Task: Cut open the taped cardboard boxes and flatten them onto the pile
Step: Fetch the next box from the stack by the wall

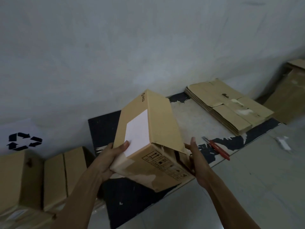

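A pale wall (115, 47) fills the upper half of the view, with a black recycling sign (24, 141) low on its left. Below it runs the tiled floor (255, 179), and on the floor against the wall lies a dark mat (105, 129), scuffed pale in the middle.

Along the wall to the left of the mat stand several closed cardboard boxes (65, 176), side by side. Past the mat's right end, more cardboard (287, 96) leans or stands against the wall.

The box (158, 129) being handled is held above the middle of the mat, tilted, with its far end raised toward the wall. It has a white label (137, 131) on its left face and printed handling marks on the near end. A flap on its right side stands slightly open.

The pile of flattened boxes (231, 104) lies at the mat's far right corner, next to the wall.

The left hand (107, 160) grips the box's near left corner, thumb on the label and fingers curled underneath. The right hand (195, 156) presses flat against the box's right side, its grip apart with fingers straight.

A red-handled cutter (216, 148) lies on the mat's right near edge, just right of the right hand and apart from it.
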